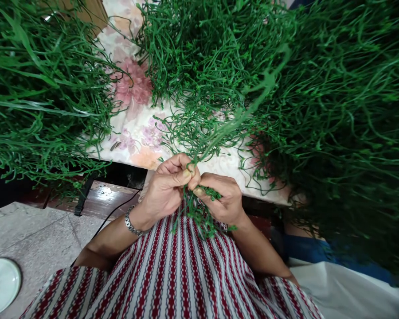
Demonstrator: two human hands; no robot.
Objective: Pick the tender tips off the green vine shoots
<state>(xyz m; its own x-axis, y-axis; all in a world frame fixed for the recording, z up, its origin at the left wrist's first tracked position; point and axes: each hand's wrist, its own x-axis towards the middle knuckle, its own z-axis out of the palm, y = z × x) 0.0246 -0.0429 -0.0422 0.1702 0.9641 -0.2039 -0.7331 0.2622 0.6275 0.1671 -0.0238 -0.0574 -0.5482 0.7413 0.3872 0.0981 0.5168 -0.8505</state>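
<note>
My left hand (168, 186) is closed, pinching a thin green stem (216, 137) between thumb and fingers just above my lap. A metal bracelet sits on that wrist. My right hand (221, 199) is closed round a small bunch of green sprigs (199, 215) that hangs down over my red-and-white striped skirt (173, 274). Both hands touch each other at the fingertips. The pinched stem rises up and to the right into the big heap of green stems (335, 110).
Heaps of thin green stems cover a table with a floral cloth (136, 128); another heap (36, 88) lies at the left. A white dish (0, 283) rests on the stone floor at lower left. A black cable (113, 212) runs under the table. Blue and white cloth lies at right.
</note>
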